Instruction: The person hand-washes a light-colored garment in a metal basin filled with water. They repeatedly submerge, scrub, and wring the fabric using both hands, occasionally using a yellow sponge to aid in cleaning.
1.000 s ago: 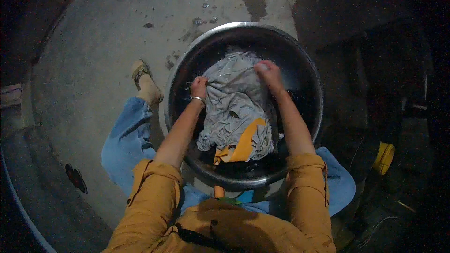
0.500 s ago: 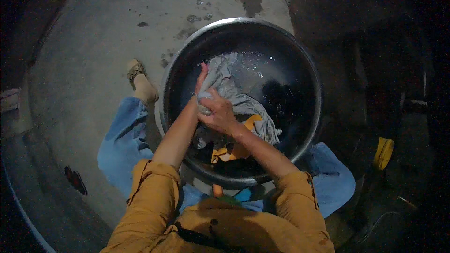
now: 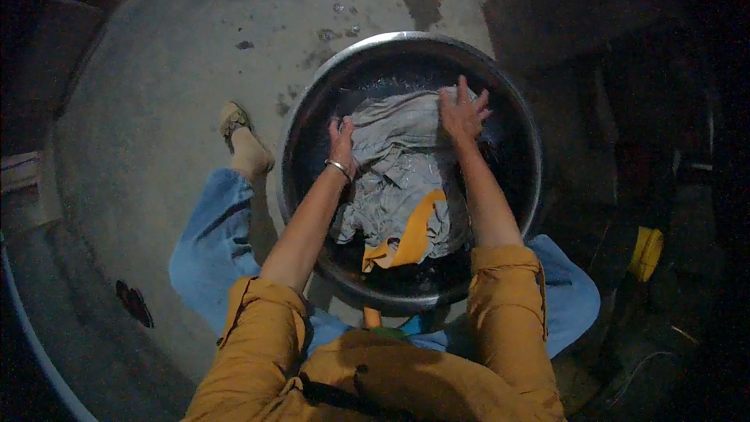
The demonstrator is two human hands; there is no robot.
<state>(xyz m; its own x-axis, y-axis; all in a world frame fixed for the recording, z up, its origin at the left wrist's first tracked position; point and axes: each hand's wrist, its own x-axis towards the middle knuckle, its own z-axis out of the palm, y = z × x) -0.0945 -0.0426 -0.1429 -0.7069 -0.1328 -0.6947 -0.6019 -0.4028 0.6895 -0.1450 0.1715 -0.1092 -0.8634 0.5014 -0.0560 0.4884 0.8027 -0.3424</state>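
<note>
A wide dark metal basin [image 3: 536, 164] with a shiny rim stands between my legs. Inside it a wet grey cloth [image 3: 402, 160] is spread out, rumpled toward the near side and smoother at the far side. A yellow-orange piece of cloth [image 3: 416, 234] lies over its near part. My left hand [image 3: 342, 144], with a metal bangle at the wrist, rests against the cloth's left edge, fingers stretched out. At the far right edge, my right hand [image 3: 464, 116] has its fingers spread over the cloth. Neither hand appears to grip anything.
Wet spots [image 3: 418, 6] mark the concrete floor [image 3: 156, 94] beyond the basin. A yellow object [image 3: 645, 253] lies in the dark area at the right. At the left is a small dark red object [image 3: 133, 302]. My sandalled foot [image 3: 246, 141] is beside the basin.
My hands, earlier close together around the bunched grey cloth, have moved apart. The right hand went far and right. The cloth now lies spread across the basin, and the yellow-orange piece shows more.
</note>
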